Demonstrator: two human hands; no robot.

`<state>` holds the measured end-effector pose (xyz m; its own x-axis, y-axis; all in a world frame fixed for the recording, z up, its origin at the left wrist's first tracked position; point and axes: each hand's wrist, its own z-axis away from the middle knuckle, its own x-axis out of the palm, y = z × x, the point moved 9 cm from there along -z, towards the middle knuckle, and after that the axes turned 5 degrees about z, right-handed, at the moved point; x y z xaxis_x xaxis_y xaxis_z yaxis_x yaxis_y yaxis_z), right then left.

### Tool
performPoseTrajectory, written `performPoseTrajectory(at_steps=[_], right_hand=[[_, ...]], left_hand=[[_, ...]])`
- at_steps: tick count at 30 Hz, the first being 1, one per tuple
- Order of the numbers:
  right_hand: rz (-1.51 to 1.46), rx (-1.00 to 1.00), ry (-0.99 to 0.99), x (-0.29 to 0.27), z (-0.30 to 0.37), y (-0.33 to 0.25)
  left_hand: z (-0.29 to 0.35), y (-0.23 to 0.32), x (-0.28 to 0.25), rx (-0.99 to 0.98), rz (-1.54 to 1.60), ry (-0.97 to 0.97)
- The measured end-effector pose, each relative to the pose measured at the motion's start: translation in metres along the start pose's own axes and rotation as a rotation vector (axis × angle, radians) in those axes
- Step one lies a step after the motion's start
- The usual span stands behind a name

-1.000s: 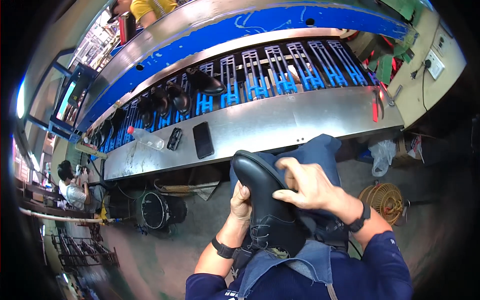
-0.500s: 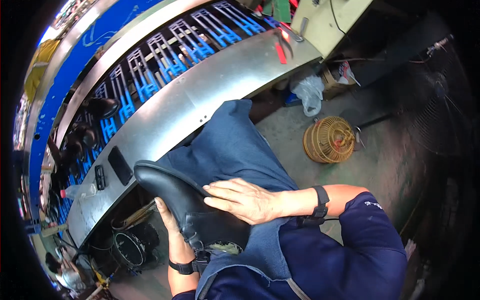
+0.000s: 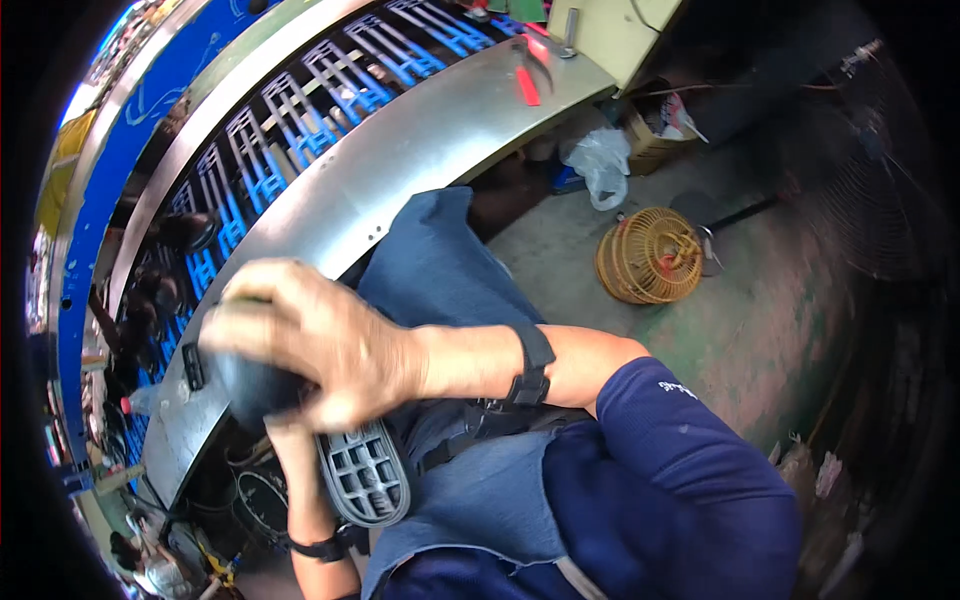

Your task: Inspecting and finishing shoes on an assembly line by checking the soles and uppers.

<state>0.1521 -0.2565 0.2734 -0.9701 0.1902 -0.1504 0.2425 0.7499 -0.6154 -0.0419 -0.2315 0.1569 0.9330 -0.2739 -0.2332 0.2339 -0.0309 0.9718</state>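
A black leather shoe (image 3: 258,392) is held above my lap, its rounded black end turned toward the bench. The ribbed underside of its heel (image 3: 366,474) shows lower down, with square hollows. My right hand (image 3: 325,345) lies over the shoe, fingers bent round it and thumb on the near side; motion blurs the fingers. Behind the shoe, my left hand (image 3: 288,438) is mostly covered, and its fingers cannot be seen. A blue-grey apron (image 3: 430,250) covers my legs beneath.
A curved metal bench (image 3: 330,205) runs along the left, before a rack with blue bars (image 3: 265,180) and dark shoes (image 3: 190,230). Red-handled pliers (image 3: 528,85) lie at its far end. On the floor at right are a wicker basket (image 3: 648,258) and a plastic bag (image 3: 600,165).
The shoe has been turned so its heel underside faces me. My right hand has moved left from the shoe's side to over it. My left fingers have gone out of sight.
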Motion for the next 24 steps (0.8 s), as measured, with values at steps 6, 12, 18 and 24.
performPoseTrajectory(at_steps=[6, 12, 18, 24], right_hand=[[-0.285, 0.869, -0.303, 0.043, 0.081, 0.149], [0.176, 0.65, -0.581, 0.036, 0.081, 0.185], [-0.049, 0.793, -0.203, -0.009, 0.06, 0.162], [0.011, 0.884, -0.24, 0.018, 0.084, 0.154]], left_hand=[[-0.005, 0.023, 0.046, 0.247, -0.045, 0.033], [-0.018, 0.019, 0.042, 0.456, 0.134, -0.01], [-0.046, -0.005, 0.028, 0.212, -0.017, 0.147], [-0.083, -0.037, 0.027, -0.066, 0.152, 0.089]])
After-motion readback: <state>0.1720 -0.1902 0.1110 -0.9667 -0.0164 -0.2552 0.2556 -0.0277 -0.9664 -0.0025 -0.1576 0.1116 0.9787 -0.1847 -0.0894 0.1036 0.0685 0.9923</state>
